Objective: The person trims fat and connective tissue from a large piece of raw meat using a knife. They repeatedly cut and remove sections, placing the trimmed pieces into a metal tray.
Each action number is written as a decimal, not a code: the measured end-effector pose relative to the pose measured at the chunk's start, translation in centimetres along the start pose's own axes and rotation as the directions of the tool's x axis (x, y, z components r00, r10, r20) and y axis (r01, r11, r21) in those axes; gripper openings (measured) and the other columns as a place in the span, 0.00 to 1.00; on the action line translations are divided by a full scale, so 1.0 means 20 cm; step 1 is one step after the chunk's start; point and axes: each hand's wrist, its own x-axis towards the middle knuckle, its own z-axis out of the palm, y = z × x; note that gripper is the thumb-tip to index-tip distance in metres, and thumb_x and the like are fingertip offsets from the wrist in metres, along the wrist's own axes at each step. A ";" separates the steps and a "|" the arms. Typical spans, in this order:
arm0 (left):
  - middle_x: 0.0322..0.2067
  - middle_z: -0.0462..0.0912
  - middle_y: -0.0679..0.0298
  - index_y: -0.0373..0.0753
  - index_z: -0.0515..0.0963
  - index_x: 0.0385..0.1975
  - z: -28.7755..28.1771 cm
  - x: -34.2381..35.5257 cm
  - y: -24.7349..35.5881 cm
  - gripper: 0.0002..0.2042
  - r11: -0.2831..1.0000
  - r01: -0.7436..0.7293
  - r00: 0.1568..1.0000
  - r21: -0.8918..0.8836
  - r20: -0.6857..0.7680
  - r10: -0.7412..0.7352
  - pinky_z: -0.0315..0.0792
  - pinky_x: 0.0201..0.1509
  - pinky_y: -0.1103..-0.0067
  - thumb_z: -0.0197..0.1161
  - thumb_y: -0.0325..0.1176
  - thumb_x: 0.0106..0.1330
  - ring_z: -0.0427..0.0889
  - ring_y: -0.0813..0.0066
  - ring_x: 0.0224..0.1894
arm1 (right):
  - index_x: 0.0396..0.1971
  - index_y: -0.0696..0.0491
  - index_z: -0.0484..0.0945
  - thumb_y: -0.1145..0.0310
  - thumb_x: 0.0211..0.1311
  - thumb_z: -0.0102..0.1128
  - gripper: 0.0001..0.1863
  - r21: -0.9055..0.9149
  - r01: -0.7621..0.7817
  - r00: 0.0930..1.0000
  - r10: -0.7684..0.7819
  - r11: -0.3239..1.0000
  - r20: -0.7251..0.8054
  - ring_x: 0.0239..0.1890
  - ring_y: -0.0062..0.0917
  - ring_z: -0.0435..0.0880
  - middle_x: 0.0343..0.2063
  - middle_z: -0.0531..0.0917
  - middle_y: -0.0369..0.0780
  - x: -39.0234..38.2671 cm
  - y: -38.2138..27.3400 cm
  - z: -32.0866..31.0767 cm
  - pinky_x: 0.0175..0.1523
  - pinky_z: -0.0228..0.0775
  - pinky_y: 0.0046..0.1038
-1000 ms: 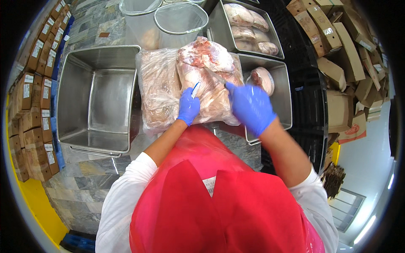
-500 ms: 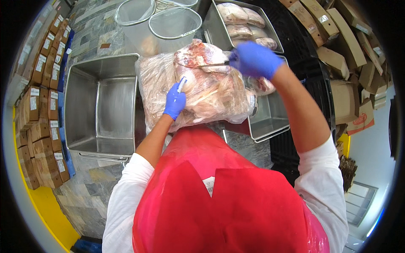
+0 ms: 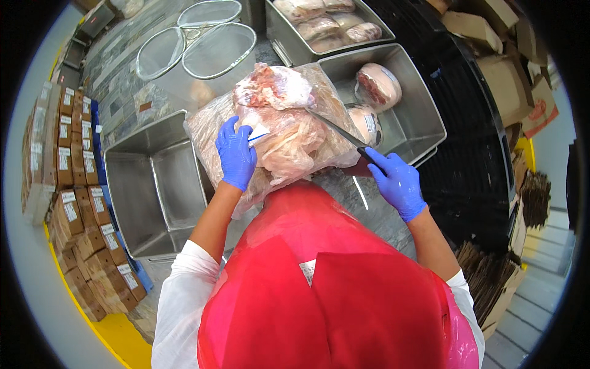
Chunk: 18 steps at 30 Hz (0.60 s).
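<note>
My right hand (image 3: 397, 186), in a blue glove, grips a knife (image 3: 341, 132) by its black handle. The blade slants up to the left, its tip at the edge of a raw cut of meat (image 3: 273, 87). Red flesh and white fat show on that cut, which lies on a bulky load covered in clear plastic (image 3: 209, 114) in front of me. My left hand (image 3: 236, 155), also blue-gloved, is over the left side of this load. Between its thumb and fingers is a small white tag with a blue edge (image 3: 258, 133); the index finger is raised.
A bare-bottomed steel tub (image 3: 160, 190) stands on the left. To the right, another steel tub (image 3: 424, 132) holds wrapped meat pieces, and a further tub (image 3: 279, 46) behind holds several more. Bag-lined hoops (image 3: 215, 52) stand beyond the load. Stacked cartons (image 3: 86, 215) line the left.
My right hand has come down and toward me with the knife. The left hand has lifted off the meat with the tag. The view has shifted, showing more of the right tub.
</note>
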 end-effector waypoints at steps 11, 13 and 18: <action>0.60 0.75 0.45 0.34 0.70 0.65 0.34 0.06 0.26 0.31 0.985 -0.152 0.932 -0.081 0.321 0.170 0.71 0.63 0.59 0.63 0.23 0.56 0.75 0.43 0.58 | 0.60 0.36 0.81 0.59 0.68 0.63 0.20 -0.014 0.052 0.997 -0.051 0.999 0.061 0.25 0.40 0.83 0.29 0.80 0.42 0.07 -0.06 -0.12 0.31 0.76 0.40; 0.56 0.76 0.48 0.36 0.72 0.62 0.37 0.06 0.24 0.29 0.984 -0.164 0.931 -0.068 0.319 0.177 0.74 0.56 0.59 0.65 0.25 0.57 0.77 0.46 0.52 | 0.60 0.36 0.81 0.59 0.69 0.63 0.20 -0.028 0.061 0.997 -0.059 0.998 0.058 0.25 0.40 0.83 0.29 0.80 0.43 0.09 -0.07 -0.13 0.30 0.76 0.40; 0.47 0.81 0.53 0.41 0.75 0.55 0.42 0.05 0.22 0.24 0.982 -0.115 0.954 -0.149 0.259 0.151 0.78 0.45 0.61 0.70 0.30 0.57 0.83 0.50 0.43 | 0.61 0.37 0.80 0.59 0.71 0.61 0.19 -0.087 0.031 0.995 -0.022 0.996 0.102 0.24 0.40 0.83 0.29 0.79 0.44 0.11 -0.15 -0.15 0.29 0.76 0.41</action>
